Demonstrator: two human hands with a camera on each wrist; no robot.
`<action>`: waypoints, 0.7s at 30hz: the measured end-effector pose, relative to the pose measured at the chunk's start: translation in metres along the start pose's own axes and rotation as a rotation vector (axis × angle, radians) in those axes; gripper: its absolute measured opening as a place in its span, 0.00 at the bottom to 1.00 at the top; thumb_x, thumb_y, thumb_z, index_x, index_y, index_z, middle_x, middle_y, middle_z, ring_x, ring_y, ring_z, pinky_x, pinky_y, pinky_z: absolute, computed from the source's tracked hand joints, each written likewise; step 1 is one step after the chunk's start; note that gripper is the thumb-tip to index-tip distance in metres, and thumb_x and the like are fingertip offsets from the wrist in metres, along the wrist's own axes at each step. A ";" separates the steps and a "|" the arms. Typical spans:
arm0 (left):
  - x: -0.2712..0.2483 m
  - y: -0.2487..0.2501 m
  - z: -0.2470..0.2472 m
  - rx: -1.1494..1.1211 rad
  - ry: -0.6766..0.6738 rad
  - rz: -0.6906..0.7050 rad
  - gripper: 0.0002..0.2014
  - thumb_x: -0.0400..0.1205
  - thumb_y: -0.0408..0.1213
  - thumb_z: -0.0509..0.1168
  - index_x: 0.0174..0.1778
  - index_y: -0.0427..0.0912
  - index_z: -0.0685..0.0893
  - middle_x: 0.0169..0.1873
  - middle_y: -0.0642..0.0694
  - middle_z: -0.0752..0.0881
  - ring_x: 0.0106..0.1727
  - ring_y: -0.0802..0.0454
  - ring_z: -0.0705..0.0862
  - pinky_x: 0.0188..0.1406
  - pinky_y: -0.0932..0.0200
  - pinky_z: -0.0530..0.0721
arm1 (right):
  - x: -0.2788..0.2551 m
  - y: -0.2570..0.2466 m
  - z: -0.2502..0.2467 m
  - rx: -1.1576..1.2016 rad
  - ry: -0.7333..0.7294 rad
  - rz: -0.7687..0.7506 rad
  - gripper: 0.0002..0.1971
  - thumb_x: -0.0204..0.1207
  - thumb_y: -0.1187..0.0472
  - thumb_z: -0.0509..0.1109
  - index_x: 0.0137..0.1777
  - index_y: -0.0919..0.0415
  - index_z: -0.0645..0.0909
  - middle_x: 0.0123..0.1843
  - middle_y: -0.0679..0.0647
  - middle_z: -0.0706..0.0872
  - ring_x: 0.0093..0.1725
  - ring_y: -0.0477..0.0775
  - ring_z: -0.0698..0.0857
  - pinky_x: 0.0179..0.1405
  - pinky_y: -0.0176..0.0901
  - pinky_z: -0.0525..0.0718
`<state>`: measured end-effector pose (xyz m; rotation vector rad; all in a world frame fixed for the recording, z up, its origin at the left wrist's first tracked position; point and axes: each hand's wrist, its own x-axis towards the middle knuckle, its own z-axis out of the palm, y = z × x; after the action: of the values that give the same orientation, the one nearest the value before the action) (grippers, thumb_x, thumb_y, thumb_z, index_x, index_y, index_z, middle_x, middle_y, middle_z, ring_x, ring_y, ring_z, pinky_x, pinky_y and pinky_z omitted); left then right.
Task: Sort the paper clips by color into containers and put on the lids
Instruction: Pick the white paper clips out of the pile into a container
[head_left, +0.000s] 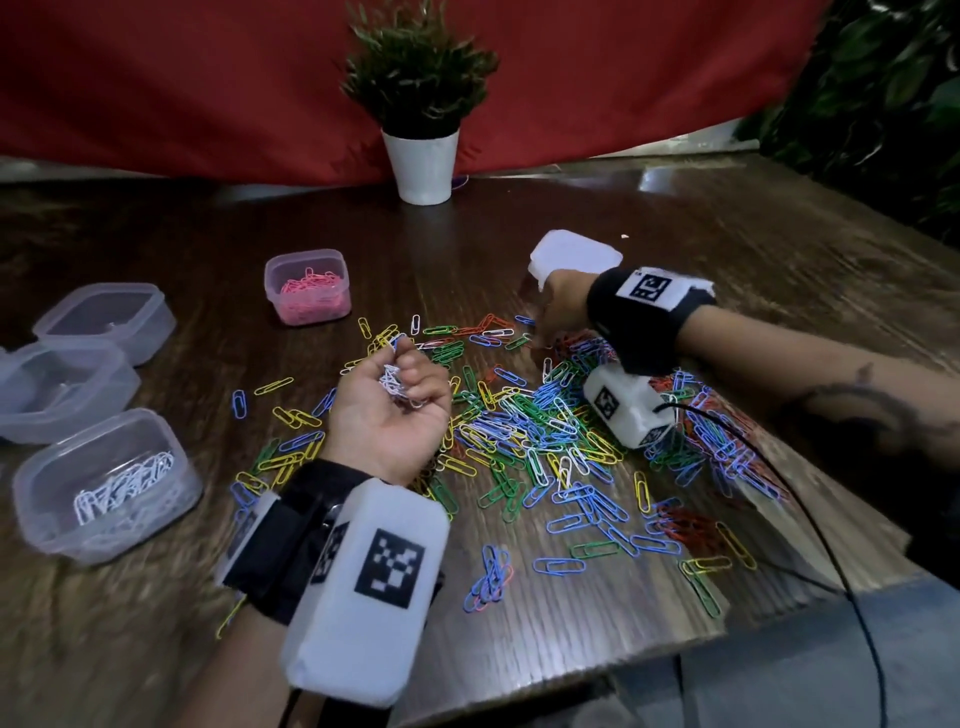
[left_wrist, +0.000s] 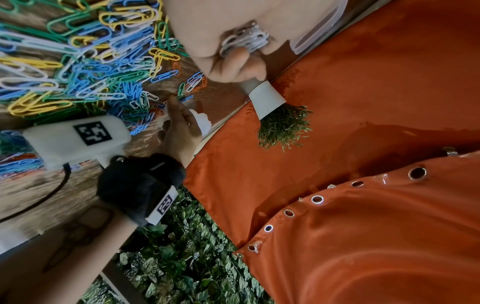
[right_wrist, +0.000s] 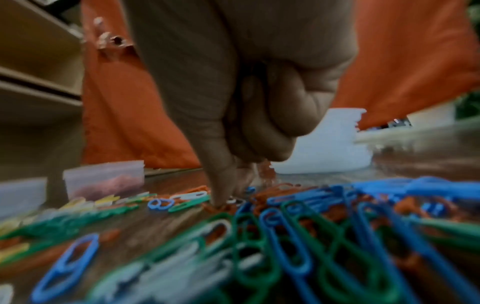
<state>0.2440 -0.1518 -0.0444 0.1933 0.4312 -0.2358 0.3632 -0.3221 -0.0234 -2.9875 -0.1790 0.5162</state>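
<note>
While the mixed pile (head_left: 545, 431) covers most of the dark wooden tabletop (head_left: 675, 249), we judge the step in hand to be picking one colour at a time out of it. Four clear containers stand well apart from the pile on the left: one holds white clips (head_left: 106, 486), one holds pink clips (head_left: 307, 286), and two more (head_left: 106, 319) look nearly empty from the head view. A stack of white lids (head_left: 574, 254) lies beyond the right hand; no lid is on yet, so we put the task well short of half done.

Our left hand (head_left: 387, 405) lies palm up just above the pile, fingers curled round a bunch of white clips (head_left: 397, 382); the left wrist view confirms the bunch in the palm. Our right hand (head_left: 561, 306) reaches down at the far edge of the pile, thumb and fingertips (right_wrist: 218, 200) closed to a narrow pinch among orange clips (right_wrist: 221, 206). Whether a clip is actually caught there we cannot tell; the view is blurred.

Notes for doing it well:
- Pinch a single clip by its rounded end; neighbours tend to hook on and ride along.
- Keep the left palm level so the white bunch does not spill back.
- Empty that bunch into the white container before it grows too big to hold.
- Assign an empty container to orange before collecting more.
</note>
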 end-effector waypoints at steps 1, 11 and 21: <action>0.000 0.000 0.000 0.000 0.004 -0.002 0.17 0.84 0.34 0.52 0.30 0.39 0.74 0.17 0.50 0.69 0.13 0.58 0.68 0.09 0.70 0.63 | 0.000 0.003 0.000 0.072 -0.035 0.021 0.17 0.73 0.61 0.74 0.58 0.70 0.82 0.44 0.56 0.80 0.38 0.52 0.77 0.26 0.33 0.70; -0.003 -0.002 0.001 -0.054 0.036 -0.010 0.19 0.85 0.34 0.51 0.28 0.37 0.75 0.17 0.48 0.70 0.12 0.56 0.69 0.09 0.72 0.64 | -0.007 0.000 -0.014 0.305 0.048 -0.119 0.07 0.72 0.62 0.74 0.34 0.57 0.82 0.12 0.43 0.75 0.15 0.39 0.73 0.13 0.24 0.67; -0.003 0.000 0.001 -0.049 0.036 -0.001 0.18 0.85 0.33 0.51 0.28 0.38 0.74 0.17 0.48 0.70 0.11 0.56 0.69 0.08 0.72 0.64 | 0.021 -0.030 0.000 -0.069 0.049 -0.195 0.11 0.75 0.61 0.69 0.54 0.67 0.84 0.47 0.59 0.83 0.44 0.54 0.78 0.41 0.40 0.72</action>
<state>0.2416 -0.1518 -0.0422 0.1495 0.4725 -0.2224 0.3797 -0.2891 -0.0269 -3.0004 -0.4871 0.4234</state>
